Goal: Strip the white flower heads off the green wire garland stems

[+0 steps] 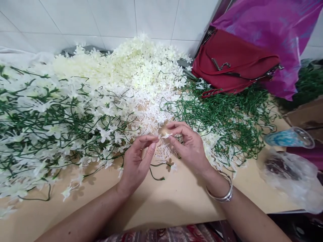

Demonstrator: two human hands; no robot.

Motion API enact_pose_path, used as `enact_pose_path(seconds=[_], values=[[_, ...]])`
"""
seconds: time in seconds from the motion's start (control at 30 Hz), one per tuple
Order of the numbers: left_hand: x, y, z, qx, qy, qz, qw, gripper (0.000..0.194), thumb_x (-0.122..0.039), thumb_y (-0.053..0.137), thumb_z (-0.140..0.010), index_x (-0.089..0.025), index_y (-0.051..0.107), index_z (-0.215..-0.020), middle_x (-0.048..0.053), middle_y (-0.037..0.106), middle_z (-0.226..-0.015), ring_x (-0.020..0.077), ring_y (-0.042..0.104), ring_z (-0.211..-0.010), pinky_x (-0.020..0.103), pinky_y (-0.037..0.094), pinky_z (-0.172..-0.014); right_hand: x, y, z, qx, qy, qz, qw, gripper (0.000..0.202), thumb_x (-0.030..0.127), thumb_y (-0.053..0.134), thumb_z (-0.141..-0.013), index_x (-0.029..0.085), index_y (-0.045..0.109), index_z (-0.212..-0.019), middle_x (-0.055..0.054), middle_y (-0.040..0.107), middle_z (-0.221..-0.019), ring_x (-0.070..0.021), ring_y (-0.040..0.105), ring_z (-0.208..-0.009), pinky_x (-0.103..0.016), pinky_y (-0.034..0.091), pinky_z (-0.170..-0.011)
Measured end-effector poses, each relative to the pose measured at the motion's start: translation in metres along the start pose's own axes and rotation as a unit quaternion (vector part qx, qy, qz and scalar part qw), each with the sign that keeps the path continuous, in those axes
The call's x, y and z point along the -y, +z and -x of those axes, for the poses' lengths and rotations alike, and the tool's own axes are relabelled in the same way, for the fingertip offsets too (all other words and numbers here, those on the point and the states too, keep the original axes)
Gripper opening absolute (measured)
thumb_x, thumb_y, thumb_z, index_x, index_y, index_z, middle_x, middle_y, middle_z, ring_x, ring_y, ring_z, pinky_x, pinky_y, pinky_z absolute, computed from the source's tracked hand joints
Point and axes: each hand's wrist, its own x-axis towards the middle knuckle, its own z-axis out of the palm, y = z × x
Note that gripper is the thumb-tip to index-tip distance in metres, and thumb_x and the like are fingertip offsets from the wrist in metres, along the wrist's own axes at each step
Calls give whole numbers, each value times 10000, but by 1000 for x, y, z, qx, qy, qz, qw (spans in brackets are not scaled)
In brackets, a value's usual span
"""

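Observation:
Between the thumb and fingers of my right hand (190, 148), a small white artificial flower (166, 135) is pinched. My left hand (137, 161) faces it just to the left, its thumb and fingertips drawn together; whatever they hold, if anything, is too small to make out. Below the hands, a loose green stem (156, 178) lies on the table (174, 201). Thin white stamens (148, 124) are spread beyond my fingers. To the right is a tangle of green plastic stems (227, 117), and to the left a large pile of white flowers on green stems (63, 127).
Loose cream-white blossoms (141, 60) are heaped against the tiled wall (113, 16). A red handbag (234, 60) and a purple plastic bag (277, 30) stand at the back right. Nearer on the right lie a plastic cup (289, 137) and a clear plastic bag (302, 181).

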Motion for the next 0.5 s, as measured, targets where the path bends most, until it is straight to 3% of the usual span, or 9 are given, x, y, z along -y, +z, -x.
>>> enact_pose_path(seconds=[0.3,0.5], values=[[-8,3,4,59,116,-108,986,236,-68,601,-981,-217,647,-1157,72,744,-1091,184,719,-1081,319,567,-983,-18,-8,-1,52,-24,123,991,162,101,629,-921,242,580,-857,-67,745,-1081,-223,703,-1057,-401,524,-931],[-19,4,3,166,182,-96,964,263,-50,634,-935,-189,650,-1158,78,780,-1047,171,752,-1038,261,590,-939,-25,-7,-3,82,-54,173,980,188,70,604,-921,241,563,-853,-62,739,-1077,-232,686,-1073,-398,500,-943]])
